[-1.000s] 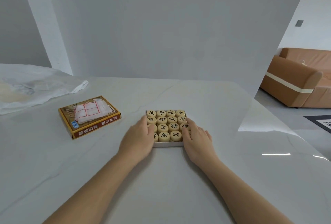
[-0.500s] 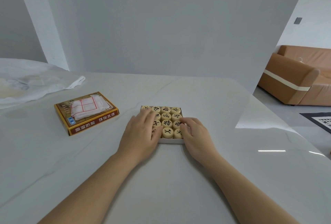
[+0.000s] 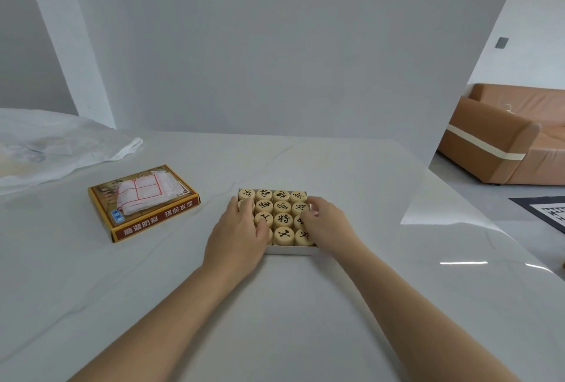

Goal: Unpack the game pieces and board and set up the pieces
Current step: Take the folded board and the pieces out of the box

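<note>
Unpacking is judged to be the step in hand: the wooden pieces point(image 3: 282, 219), pale round discs inked with black characters, are packed in tight rows in a shallow white tray point(image 3: 289, 250) at the table's point(image 3: 305, 305) centre. The folded board point(image 3: 146, 195) lies in the orange box point(image 3: 143, 203) at ten o'clock of the tray. The left hand point(image 3: 237, 235) is bent over the nine o'clock column and the right hand point(image 3: 325, 224) is curled over the three o'clock column, though whether a disc is pinched cannot be told; next, the discs must be lifted out and the board unfolded.
</note>
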